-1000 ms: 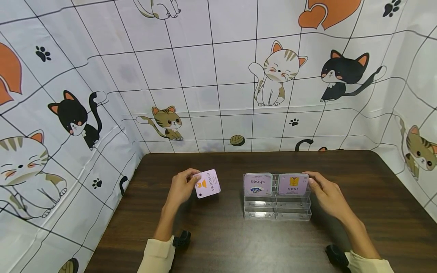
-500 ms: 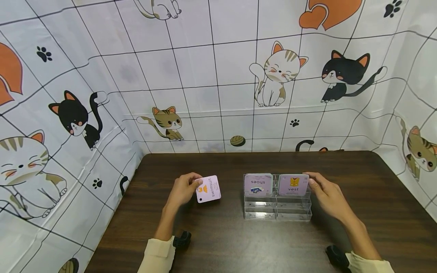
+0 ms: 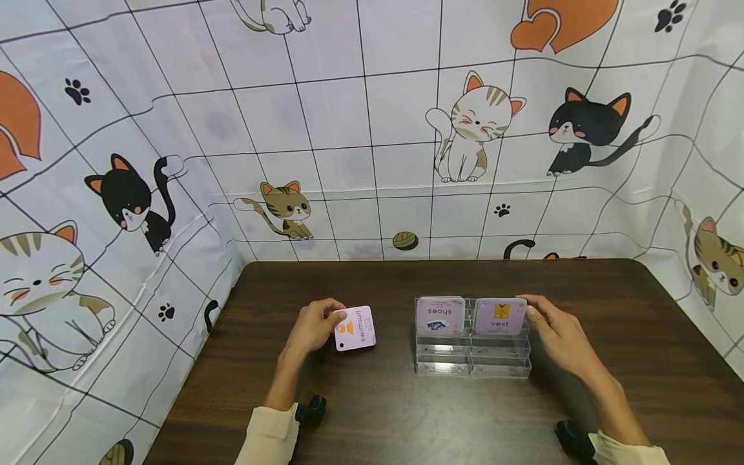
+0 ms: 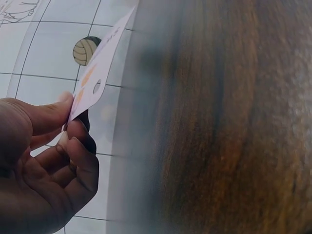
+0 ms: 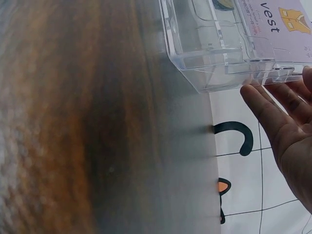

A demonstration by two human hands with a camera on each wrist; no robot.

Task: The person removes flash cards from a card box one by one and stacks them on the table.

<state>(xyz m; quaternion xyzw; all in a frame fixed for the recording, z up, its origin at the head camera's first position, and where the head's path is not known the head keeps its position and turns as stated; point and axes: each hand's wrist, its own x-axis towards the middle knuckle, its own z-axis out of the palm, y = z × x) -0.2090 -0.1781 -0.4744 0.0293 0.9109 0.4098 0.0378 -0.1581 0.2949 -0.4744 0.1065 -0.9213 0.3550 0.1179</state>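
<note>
In the head view my left hand [image 3: 314,328] pinches a lilac swimsuit flashcard [image 3: 356,328] between thumb and fingers, left of the clear card holder [image 3: 444,368]. From the left wrist, the flashcard [image 4: 100,73] appears nearly edge-on, with a punched hole near one corner. The holder's back row carries a shoes card [image 3: 440,316], upside down, and a vest card [image 3: 500,316], upright. My right hand [image 3: 555,332] holds the holder's right side, its thumb beside the vest card. In the right wrist view, fingers [image 5: 258,100] touch the clear wall; the thumb is partly cut off.
Below the cards, the holder's lower tiers [image 3: 500,352] show bare clear plastic. The dark wooden table [image 3: 383,420] reaches back to a white cat-print cloth [image 3: 349,213]. Dark wrist devices [image 3: 310,410] sit on both wrists.
My left hand has lowered slightly toward me, and the swimsuit card has turned so its print runs more sideways. My right hand and the holder have stayed in place.
</note>
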